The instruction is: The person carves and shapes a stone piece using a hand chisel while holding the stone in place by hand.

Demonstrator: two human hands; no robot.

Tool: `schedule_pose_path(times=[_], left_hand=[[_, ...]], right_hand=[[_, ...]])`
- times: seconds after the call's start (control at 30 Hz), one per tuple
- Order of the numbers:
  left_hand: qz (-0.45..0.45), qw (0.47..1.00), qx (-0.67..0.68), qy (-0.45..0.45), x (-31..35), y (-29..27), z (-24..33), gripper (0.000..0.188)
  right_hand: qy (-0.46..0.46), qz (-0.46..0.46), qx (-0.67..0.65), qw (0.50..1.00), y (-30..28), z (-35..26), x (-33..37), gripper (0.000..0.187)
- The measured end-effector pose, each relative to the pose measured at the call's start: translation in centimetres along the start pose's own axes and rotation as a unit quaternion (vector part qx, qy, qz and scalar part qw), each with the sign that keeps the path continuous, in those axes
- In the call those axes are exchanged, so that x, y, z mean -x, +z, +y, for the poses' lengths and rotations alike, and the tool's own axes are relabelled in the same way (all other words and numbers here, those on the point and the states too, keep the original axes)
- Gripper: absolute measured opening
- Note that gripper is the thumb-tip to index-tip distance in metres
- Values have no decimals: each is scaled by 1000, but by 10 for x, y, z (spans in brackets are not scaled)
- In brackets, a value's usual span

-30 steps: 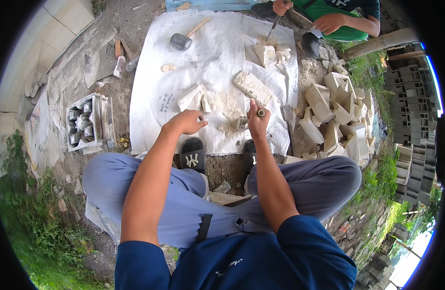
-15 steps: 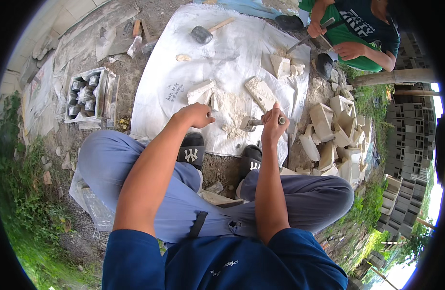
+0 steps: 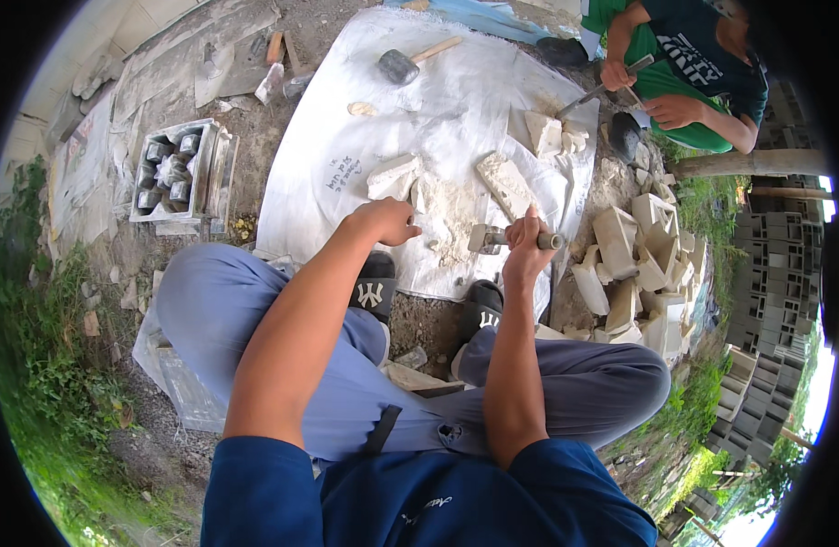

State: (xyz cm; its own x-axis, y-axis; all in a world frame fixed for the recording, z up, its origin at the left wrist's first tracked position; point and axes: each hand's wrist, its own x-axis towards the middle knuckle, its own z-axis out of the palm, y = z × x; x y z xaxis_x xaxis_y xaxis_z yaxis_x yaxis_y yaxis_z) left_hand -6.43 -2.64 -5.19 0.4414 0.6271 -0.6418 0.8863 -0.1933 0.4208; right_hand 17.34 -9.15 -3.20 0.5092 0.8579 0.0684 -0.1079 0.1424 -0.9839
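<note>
My right hand (image 3: 526, 252) is closed around a short tool (image 3: 486, 239) with a flat metal head to the left and a round handle end to the right. It is over the white sheet (image 3: 301, 150), just below a pale slab (image 3: 505, 184). My left hand (image 3: 384, 221) is closed, fingers curled inward, near a broken pale chunk (image 3: 395, 177); whatever it holds, if anything, is hidden. Crumbled pale rubble (image 3: 450, 217) lies between my hands on the sheet.
A black-headed mallet (image 3: 398, 67) lies on the sheet's far part. To the left stands a metal mould (image 3: 169, 173); broken blocks (image 3: 638, 260) are heaped at right. At far right, a co-worker's hands (image 3: 672, 108) hold a long metal tool (image 3: 611, 84).
My right hand has turned its tool to lie more level. My left hand stays closed near the chunk. The whole view has shifted slightly.
</note>
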Motion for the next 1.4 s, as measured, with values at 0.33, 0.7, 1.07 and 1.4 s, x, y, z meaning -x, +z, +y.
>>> schedule_pose_path(times=[0.33, 0.7, 1.07, 1.4], left_hand=[[2, 1000, 14, 6, 1, -7, 7, 47], [8, 1000, 16, 2, 7, -5, 1, 49], [13, 999, 21, 44, 0, 4, 5, 44], [17, 998, -7, 64, -3, 9, -7, 42]], right_hand=[[18, -39, 27, 999, -11, 35, -1, 55], [-33, -7, -59, 998, 3, -22, -7, 60], [78, -109, -38, 990, -15, 54, -3, 62], [57, -120, -29, 991, 4, -11, 3, 63]])
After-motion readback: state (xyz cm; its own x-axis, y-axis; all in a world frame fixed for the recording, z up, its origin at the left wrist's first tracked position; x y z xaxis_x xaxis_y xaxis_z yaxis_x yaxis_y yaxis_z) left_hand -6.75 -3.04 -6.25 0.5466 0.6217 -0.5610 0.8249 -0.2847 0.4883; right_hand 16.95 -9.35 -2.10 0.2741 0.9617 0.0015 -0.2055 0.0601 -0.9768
